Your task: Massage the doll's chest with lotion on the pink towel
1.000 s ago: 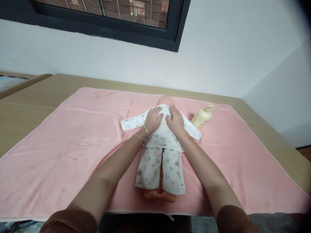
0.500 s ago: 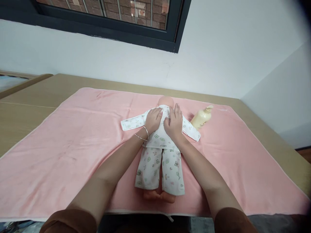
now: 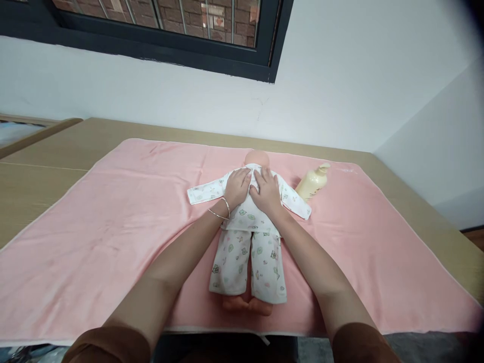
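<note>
A baby doll [image 3: 247, 217] in white printed pajamas lies on a pink blanket [image 3: 132, 201], its head away from me and its feet toward me. Its sleeves stretch out to both sides. My left hand [image 3: 237, 186] rests flat on the left of the doll's upper body, a silver bangle on the wrist. On the right of the upper body lies my right hand [image 3: 265, 190], fingers stretched out and thumb apart. The two hands are close side by side, and neither grips anything. The doll's face cannot be seen.
A pale yellow pump bottle [image 3: 313, 182] lies tilted beside the doll's right-hand sleeve. The blanket covers much of a wooden table [image 3: 113, 126], which meets a white wall [image 3: 321, 91] under a dark-framed window [image 3: 260, 58].
My right hand has shifted slightly left and lowered flatter onto the doll's upper body. My left hand stays in place, as do the doll and the bottle.
</note>
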The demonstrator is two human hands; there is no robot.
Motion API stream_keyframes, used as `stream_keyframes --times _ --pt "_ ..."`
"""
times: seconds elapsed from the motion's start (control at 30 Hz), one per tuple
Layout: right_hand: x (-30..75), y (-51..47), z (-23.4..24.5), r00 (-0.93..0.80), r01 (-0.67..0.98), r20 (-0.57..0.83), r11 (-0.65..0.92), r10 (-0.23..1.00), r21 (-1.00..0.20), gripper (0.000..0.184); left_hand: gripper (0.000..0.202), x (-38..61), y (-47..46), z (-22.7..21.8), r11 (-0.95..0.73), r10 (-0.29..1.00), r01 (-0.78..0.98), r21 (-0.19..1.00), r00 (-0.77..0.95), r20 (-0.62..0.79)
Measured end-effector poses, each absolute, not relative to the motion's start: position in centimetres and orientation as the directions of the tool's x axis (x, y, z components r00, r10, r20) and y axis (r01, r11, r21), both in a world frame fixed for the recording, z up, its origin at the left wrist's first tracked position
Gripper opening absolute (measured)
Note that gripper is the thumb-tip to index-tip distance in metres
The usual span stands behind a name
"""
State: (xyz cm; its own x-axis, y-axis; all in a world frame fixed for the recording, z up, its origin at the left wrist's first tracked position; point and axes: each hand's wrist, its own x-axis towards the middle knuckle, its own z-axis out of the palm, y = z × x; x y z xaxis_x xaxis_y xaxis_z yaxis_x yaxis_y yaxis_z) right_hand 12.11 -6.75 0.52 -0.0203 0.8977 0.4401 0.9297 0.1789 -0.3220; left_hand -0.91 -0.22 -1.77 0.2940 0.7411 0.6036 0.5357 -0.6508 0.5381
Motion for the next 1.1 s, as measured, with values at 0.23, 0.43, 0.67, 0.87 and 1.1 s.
stream_keyframes --times 0.23,0.43,0.67,0.87,1.1 --pt "11.9 -7.2 1.1 0.039 0.943 0.493 0.132 0.869 -0.306 0.066 0.059 -1.0 -0.3 -1.8 -0.652 0.745 0.506 0.565 0.292 0.599" --pt "11.7 -6.9 1.8 -0.003 0.956 0.261 0.080 0.965 -0.282 0.057 0.064 -1.0 -0.3 -1.6 -0.657 0.745 0.488 0.575 0.301 0.595" --pt "12.9 -9.2 6.2 -0.117 0.961 -0.010 0.111 0.993 -0.254 0.062 0.052 -0.9 -0.6 -1.2 -0.608 0.788 0.506 0.612 0.287 0.545" --pt "18.4 -14.6 13.7 -0.143 0.936 -0.059 0.116 0.988 -0.331 0.069 0.042 -0.9 -0.7 -0.7 -0.556 0.826 0.569 0.606 0.298 0.478" --pt "25.4 -18.0 16.2 0.252 0.869 0.082 -0.188 0.964 -0.457 0.074 0.045 0.1 -4.3 2.0 -0.422 0.866 0.859 0.290 0.286 0.411"
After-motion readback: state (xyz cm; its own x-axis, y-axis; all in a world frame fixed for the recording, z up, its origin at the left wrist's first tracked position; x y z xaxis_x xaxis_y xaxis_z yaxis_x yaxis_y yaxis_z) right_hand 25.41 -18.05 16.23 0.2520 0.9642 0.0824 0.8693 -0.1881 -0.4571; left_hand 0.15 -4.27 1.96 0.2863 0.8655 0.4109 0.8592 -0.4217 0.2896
